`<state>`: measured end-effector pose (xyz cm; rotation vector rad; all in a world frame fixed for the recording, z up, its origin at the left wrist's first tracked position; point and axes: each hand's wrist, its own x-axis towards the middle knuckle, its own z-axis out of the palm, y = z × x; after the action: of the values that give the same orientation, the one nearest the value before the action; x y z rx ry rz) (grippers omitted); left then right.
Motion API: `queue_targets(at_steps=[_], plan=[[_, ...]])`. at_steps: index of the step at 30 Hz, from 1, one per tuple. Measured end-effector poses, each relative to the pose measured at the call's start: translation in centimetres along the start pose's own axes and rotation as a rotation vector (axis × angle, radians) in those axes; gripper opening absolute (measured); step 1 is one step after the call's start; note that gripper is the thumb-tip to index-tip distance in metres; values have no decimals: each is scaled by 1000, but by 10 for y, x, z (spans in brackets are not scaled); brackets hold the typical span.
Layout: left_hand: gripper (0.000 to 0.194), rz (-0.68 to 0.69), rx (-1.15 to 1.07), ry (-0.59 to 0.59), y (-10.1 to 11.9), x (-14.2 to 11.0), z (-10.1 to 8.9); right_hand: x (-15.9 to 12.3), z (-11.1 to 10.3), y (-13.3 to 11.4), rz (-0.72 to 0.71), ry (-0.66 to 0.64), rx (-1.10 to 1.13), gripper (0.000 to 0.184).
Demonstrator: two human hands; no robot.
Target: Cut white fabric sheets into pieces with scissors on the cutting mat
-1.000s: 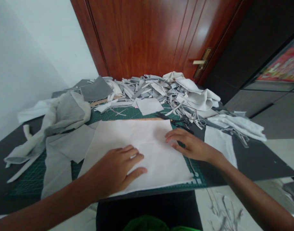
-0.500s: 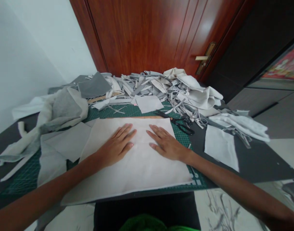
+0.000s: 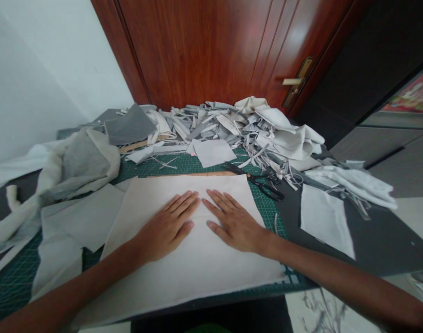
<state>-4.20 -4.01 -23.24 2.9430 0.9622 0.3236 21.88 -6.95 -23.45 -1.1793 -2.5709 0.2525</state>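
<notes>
A large off-white sheet of fabric (image 3: 197, 268) lies flat over a green cutting mat (image 3: 266, 203), its near edge reaching the table's front. My left hand (image 3: 171, 226) rests palm down on the sheet with fingers stretched out. Close beside it, my right hand (image 3: 234, 222) is also pressed flat on the fabric, fingers spread. The fingertips of the two hands nearly meet and point away from me. Black-handled scissors (image 3: 268, 187) lie just past the sheet's far right corner. Part of a wooden ruler-like strip (image 3: 183, 175) peeks out along the far edge.
A heap of grey and white fabric scraps (image 3: 211, 122) runs along the back of the table, before a wooden door (image 3: 204, 51). Bunched cloth (image 3: 88, 157) and grey pieces (image 3: 89, 215) lie left. A white fabric piece (image 3: 324, 219) sits at right on the dark tabletop (image 3: 374, 245).
Both hands have drawn closer together and slid slightly nearer to me, still flat on the fabric. The view has shifted a little closer to the table.
</notes>
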Motion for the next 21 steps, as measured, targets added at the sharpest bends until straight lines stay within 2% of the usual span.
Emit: queue_targets(at_steps=[13, 17, 21], plan=[[59, -5, 19, -80, -26, -27, -11, -48, -17, 54, 83, 55, -57, 57], [59, -6, 14, -60, -29, -29, -11, -58, -25, 68, 95, 56, 17, 57], [58, -14, 14, -57, -28, -30, -9, -69, -45, 78, 78, 7, 148, 55]])
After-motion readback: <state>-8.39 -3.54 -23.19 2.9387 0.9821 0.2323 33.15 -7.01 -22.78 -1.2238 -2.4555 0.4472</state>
